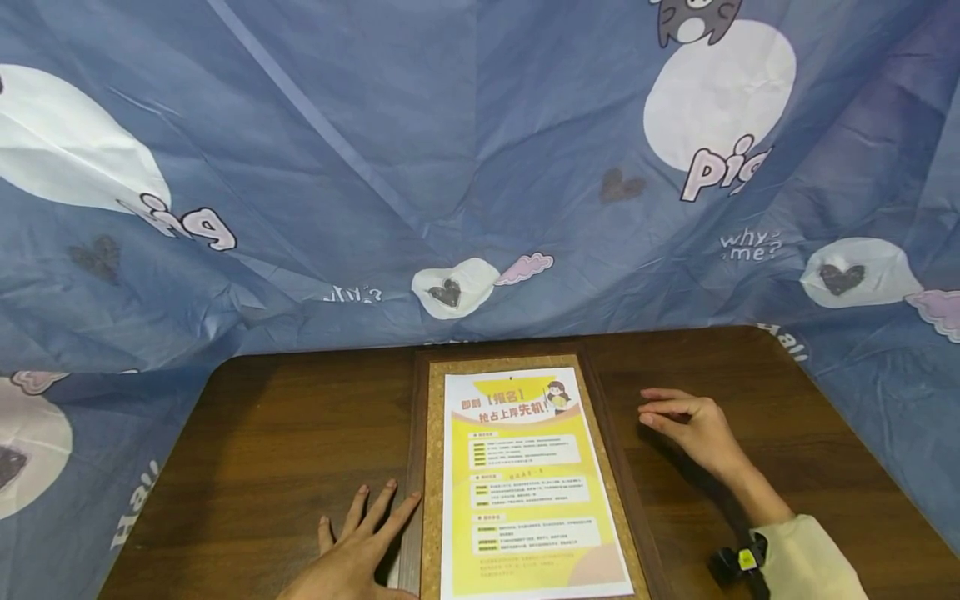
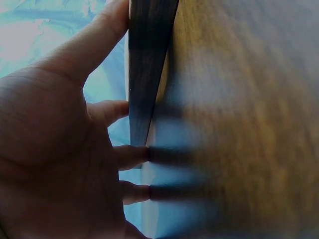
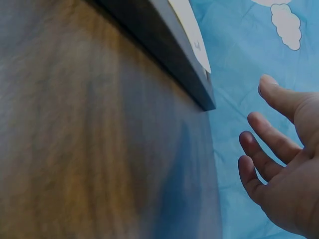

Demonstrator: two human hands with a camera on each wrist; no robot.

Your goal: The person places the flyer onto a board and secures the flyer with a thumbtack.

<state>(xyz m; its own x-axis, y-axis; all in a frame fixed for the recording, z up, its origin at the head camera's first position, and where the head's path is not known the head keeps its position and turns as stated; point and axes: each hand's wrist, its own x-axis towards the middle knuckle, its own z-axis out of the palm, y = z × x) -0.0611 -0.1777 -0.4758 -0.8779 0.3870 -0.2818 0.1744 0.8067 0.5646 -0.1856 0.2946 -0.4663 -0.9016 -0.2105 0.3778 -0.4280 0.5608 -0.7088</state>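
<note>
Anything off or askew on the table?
Slightly: the poster sits right of centre on the corkboard, leaving a wider cork strip along its left edge than its right. No spill or damage visible.

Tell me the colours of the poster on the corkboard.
The poster is mainly yellow with white text panels, clearest in the head view.

In your head view, soft, fairly even light keeps the paper (image 1: 528,500) bright, with a dark shadow beside your right hand (image 1: 697,429). Your 2 wrist views blur the table (image 2: 259,124) under bluish sheen; behind your shaded left hand, the cloth (image 2: 30,30) looks washed out.
</note>
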